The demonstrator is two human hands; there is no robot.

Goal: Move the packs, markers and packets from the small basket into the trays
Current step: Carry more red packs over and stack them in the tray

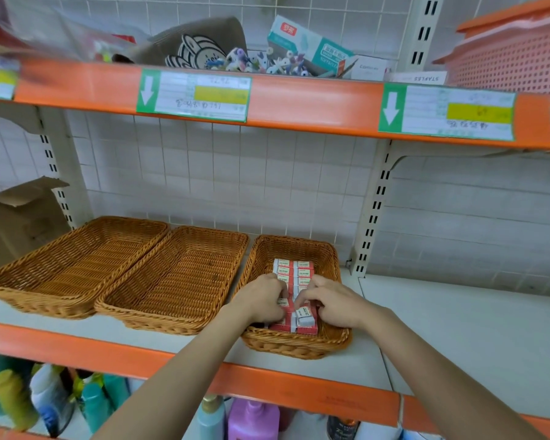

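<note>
Orange edge: the painted lip of the shelf [204, 369] runs nearest the viewer, two bare forearms reaching over it.
Hands: the left hand [261, 301] and the right hand [329, 304] both sit inside the small basket [299, 346], fingers curled down onto the near packs [294, 274].
Grip: each hand is closed round red-and-white packs, the right pinching a small white-faced one, the left clasping those beside it; how many each holds cannot be told.
Task's thing: the packs lie in two columns in the small basket, on the right of the shelf, just beside the middle tray [178, 281].
Progress: by the look of it the job is barely begun, since nothing lies in either tray and the packs are all in the basket.
Left to do: lift the packs across to the left; no markers or packets are in sight here.
Count: one small basket, two trays, the far-left tray [73, 265] touching the middle one; about eight packs show beyond the hands, more hidden beneath them.
Far: a white tiled wall [267, 185], and an upper shelf [299, 103] bearing two green arrow labels.
</note>
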